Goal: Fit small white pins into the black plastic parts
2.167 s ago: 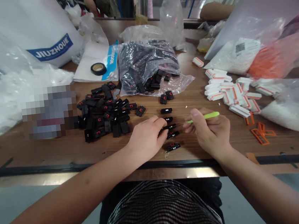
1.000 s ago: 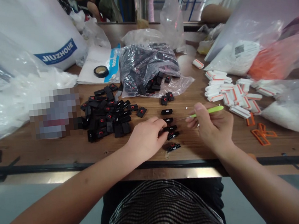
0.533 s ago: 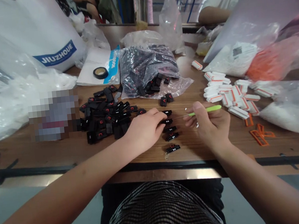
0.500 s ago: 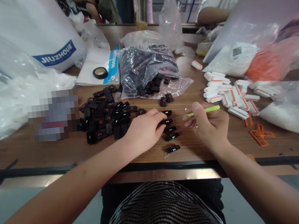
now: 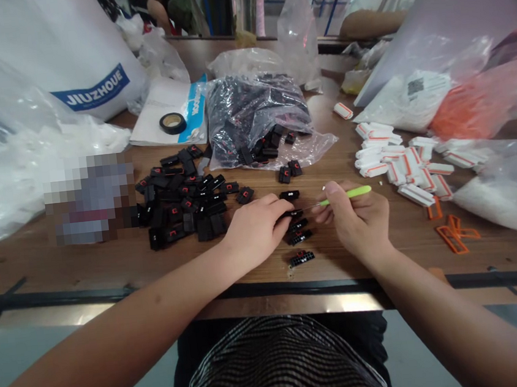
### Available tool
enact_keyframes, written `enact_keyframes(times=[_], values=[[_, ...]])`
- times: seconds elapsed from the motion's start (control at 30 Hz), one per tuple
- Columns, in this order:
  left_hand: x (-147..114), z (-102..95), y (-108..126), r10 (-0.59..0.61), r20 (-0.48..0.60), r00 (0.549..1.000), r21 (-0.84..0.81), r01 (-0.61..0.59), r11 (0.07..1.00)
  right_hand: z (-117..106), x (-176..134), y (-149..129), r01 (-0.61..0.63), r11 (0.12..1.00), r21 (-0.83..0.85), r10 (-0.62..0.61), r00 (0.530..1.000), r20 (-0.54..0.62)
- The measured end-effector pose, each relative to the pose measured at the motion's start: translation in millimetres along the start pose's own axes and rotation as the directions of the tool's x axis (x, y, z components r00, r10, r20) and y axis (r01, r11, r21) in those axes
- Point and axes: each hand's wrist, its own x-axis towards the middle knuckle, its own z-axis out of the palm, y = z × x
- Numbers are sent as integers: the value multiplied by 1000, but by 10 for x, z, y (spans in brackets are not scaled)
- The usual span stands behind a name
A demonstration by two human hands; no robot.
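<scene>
My left hand (image 5: 253,228) rests on the table with its fingers closed on the left end of a black plastic connector (image 5: 294,213). That connector belongs to a short column of similar pieces; one connector (image 5: 289,195) lies just above it, and another connector (image 5: 302,258) sits lowest, showing its row of openings. In my right hand (image 5: 363,219) is a thin metal pick with a bright green handle (image 5: 359,191). The pick's tip points left and reaches the held connector; whether it is inside cannot be made out. A tiny white piece shows by my right fingertips.
Left of my hand lies a heap of black connectors (image 5: 188,204). Behind it is a clear bag of connectors (image 5: 255,120) and a tape roll (image 5: 172,123) on a booklet. White parts with orange strips (image 5: 406,165) and orange frames (image 5: 452,238) lie right. Another person's arm (image 5: 374,22) is beyond.
My right hand has moved slightly left, bringing the pick's tip onto the connector. My left hand keeps its grip, and the connector looks tilted a little. The whole view has shifted slightly.
</scene>
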Motion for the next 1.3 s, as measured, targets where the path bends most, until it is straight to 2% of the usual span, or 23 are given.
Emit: enact_keyframes(times=[0.17, 0.33, 0.57, 0.77, 1.3], values=[[8, -8, 2, -8, 4, 1000, -4, 8, 1000, 3, -6, 0, 14, 1000, -7, -14, 1000, -11], [8, -7, 4, -11, 4, 1000, -19, 11, 1000, 1, -25, -25, 46, 995, -85, -46, 999, 10], [4, -2, 5, -7, 0, 1000, -28, 7, 1000, -36, -91, -92, 198, 932, -304, -159, 976, 148], [-8, -10, 10, -6, 1, 1000, -18, 6, 1000, -24, -120, -77, 151, 981, -121, -157, 987, -41], [-1, -9, 14, -18, 1, 1000, -18, 18, 1000, -4, -94, -38, 106, 991, -84, -110, 993, -44]])
